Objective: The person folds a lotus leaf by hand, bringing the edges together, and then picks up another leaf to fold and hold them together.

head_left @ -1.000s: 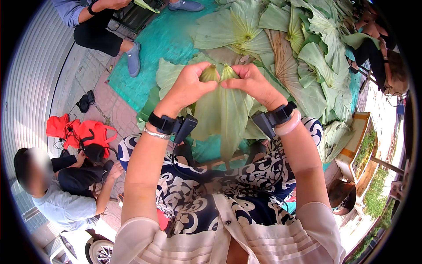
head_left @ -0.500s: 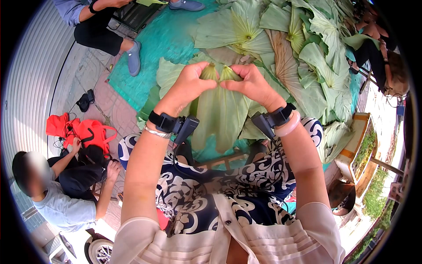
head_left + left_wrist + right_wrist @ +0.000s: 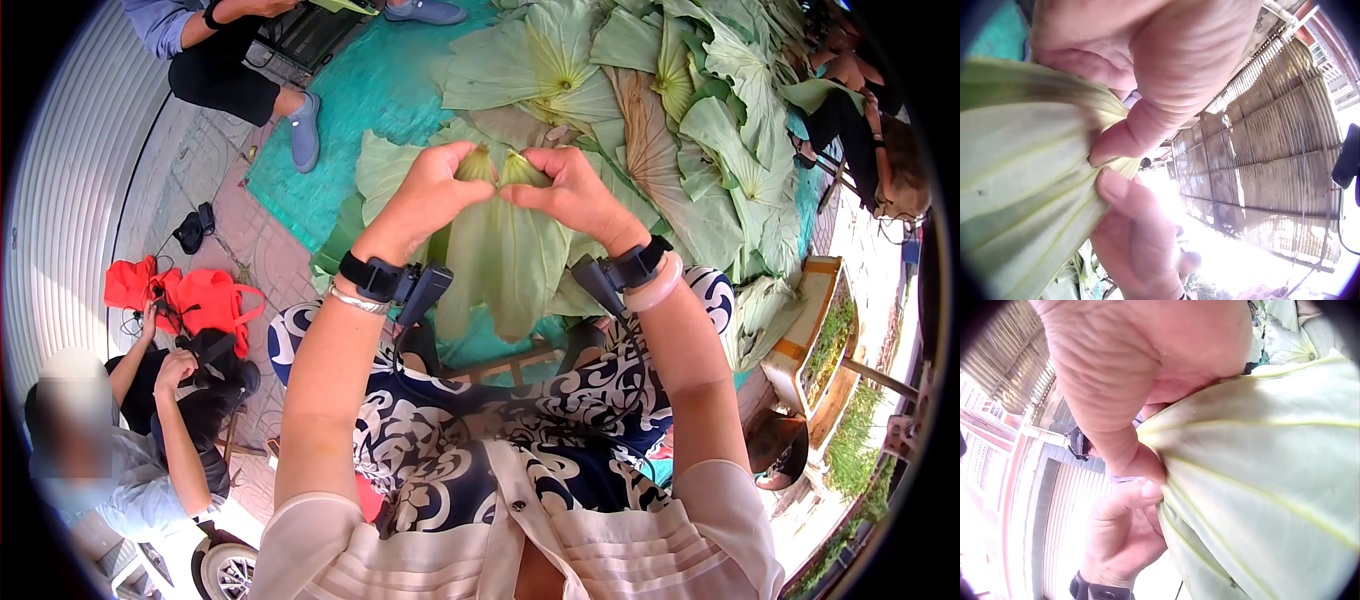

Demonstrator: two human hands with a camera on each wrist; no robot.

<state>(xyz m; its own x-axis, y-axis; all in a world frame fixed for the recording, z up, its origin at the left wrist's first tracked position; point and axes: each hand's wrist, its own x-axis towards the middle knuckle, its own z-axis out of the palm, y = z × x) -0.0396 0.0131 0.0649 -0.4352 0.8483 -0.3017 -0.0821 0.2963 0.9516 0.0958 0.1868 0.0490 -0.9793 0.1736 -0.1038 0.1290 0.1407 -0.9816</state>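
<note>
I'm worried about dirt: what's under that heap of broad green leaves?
A turquoise plastic-looking sheet shows beside the heap of broad green leaves, apparently running underneath; what lies below the middle is covered.

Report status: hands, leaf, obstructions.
Left hand, right hand both pinching gathered leaf. Leaf bunched into two peaks, lower end hanging. Leaf pile beyond; nothing visibly in the way.

There's room over the green sheet (image 3: 390, 90) past the left hand (image 3: 428, 192); heaped leaves (image 3: 715, 150) crowd beyond the right hand (image 3: 572, 192)!
</note>
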